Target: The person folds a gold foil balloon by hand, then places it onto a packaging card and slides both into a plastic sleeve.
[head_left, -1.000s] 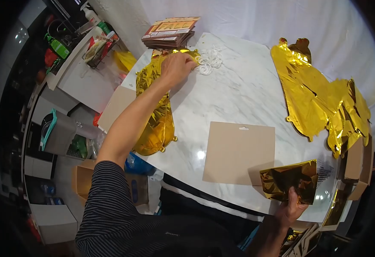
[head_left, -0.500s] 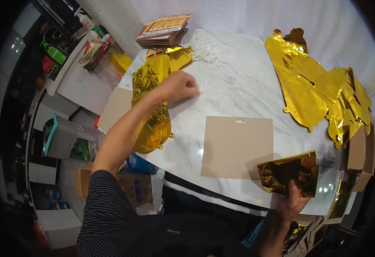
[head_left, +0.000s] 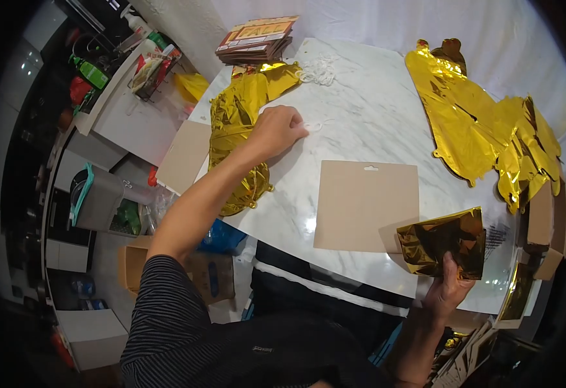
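My left hand [head_left: 278, 132] is closed over the table with its fingertips on a small loop of white string [head_left: 314, 127]. Under that forearm lie flat gold foil balloons [head_left: 241, 107]. A folded gold foil balloon [head_left: 443, 240] is held in my right hand [head_left: 450, 290], thumb on top, near the front right of the table. Just left of it a tan cardboard sheet [head_left: 367, 207] with a hanging slot lies flat. A tangle of white string [head_left: 318, 70] rests beyond my left hand.
More gold foil balloons [head_left: 464, 116] spread over the right side of the marble-patterned table [head_left: 367, 84]. Printed cards [head_left: 257, 40] are stacked at the back left. An open cardboard box [head_left: 546, 220] stands at the right edge, and another cardboard sheet [head_left: 183, 155] sits at the left.
The camera view has shifted slightly, so the table appears a little higher and to the right. More of the white string loop shows at my left fingertips. My right hand still grips the folded balloon.
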A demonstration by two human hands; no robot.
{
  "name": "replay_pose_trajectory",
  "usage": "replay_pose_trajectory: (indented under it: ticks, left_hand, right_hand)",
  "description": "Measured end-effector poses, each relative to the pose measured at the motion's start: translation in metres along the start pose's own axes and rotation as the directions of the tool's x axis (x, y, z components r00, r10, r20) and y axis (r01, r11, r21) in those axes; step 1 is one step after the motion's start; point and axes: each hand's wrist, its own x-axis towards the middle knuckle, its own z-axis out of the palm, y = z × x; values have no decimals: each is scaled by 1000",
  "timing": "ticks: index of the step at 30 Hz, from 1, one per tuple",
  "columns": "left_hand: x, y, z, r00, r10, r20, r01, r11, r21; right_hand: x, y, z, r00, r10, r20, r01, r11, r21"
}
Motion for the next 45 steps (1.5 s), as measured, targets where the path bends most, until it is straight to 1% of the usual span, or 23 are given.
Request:
replay_pose_trajectory:
  ticks: [1, 4, 8, 10, 11, 13, 14, 16, 19, 20, 22, 24, 28, 30, 32, 33, 34, 36, 37, 39, 40, 42, 45]
  left_hand:
    - [4, 4, 0, 999, -36, 38, 41, 986, -160]
    - [9, 13, -3, 997, 31, 68, -17, 981, -192]
    - [-2, 31, -43, 986, 101, 132, -76, 980, -186]
    - [-21, 54, -77, 972, 140, 189, -128, 989, -75]
    - [-29, 68, -87, 970, 141, 200, -127, 989, -81]
    - [-45, 87, -99, 910, 309, 278, -291, 951, -106]
    - [-51, 94, -93, 910, 305, 281, -286, 952, -107]
    - [-53, 118, -75, 820, 379, 429, -335, 925, -178]
    - [-50, 137, -18, 765, 513, 388, -468, 858, -211]
    - [-49, 139, 7, 768, 549, 329, -527, 834, -163]
    - [-51, 150, 35, 752, 602, 270, -592, 796, -127]
    - [-58, 158, 49, 809, 576, 120, -572, 818, -70]
    - [-69, 155, 39, 785, 604, 141, -604, 796, -48]
    - [-69, 147, 25, 754, 652, 78, -612, 740, -278]
    - [-66, 146, -11, 844, 484, 230, -360, 830, -426]
    - [-60, 138, -14, 880, 427, 207, -312, 849, -426]
    - [-48, 130, -14, 901, 411, 138, -345, 872, -346]
    - [-28, 118, -14, 944, 321, 81, -289, 919, -268]
    - [-17, 112, -7, 944, 321, 73, -290, 918, -271]
    - [-1, 102, 14, 938, 345, -40, -347, 930, -120]
    - [0, 103, 20, 936, 349, -45, -352, 927, -128]
    - [2, 106, 32, 933, 349, 83, -345, 937, -62]
    - [-8, 114, 35, 933, 326, 153, -315, 945, -89]
  right_hand:
    - [-1, 0, 0, 1000, -1, -4, 1, 1000, -3]
    - [0, -4, 2, 1000, -12, 1, 12, 1000, -20]
    - [1, -6, 2, 999, 33, 16, -32, 998, -60]
    - [1, -6, 1, 999, 22, 27, -20, 997, -71]
    - [1, -8, 4, 999, 31, 16, -30, 998, -61]
    - [2, -6, 6, 999, 33, 1, -33, 999, -44]
    - [3, -6, 7, 1000, 25, -11, -25, 999, -21]
    - [5, -8, 10, 1000, 8, 19, -7, 1000, -26]
    - [3, -15, 18, 999, 21, -42, -21, 1000, 14]
    - [3, -14, 15, 998, 14, -60, -14, 1000, 2]
    - [3, -11, 8, 1000, -7, 9, 7, 1000, -1]
    - [2, -16, 11, 1000, -19, -6, 18, 1000, -15]
    - [2, -14, 8, 999, 20, 44, -19, 999, -31]
    - [4, -15, 10, 1000, 16, 27, -16, 1000, -6]
    - [5, -14, 9, 1000, 8, 26, -9, 1000, 18]
    - [5, -14, 8, 1000, -3, 23, 3, 999, 41]
    - [6, -14, 9, 1000, -5, 23, 4, 999, 39]
    - [8, -14, 12, 1000, 18, -15, -17, 998, 63]
    - [10, -14, 13, 1000, 12, -10, -11, 998, 60]
    - [12, -16, 11, 998, 59, -19, -57, 996, 75]
    - [14, -18, 13, 998, 52, -21, -51, 996, 68]
    - [18, -22, 16, 991, 122, -62, -112, 983, 148]
    - [23, -27, 10, 983, 180, -37, -172, 973, 152]
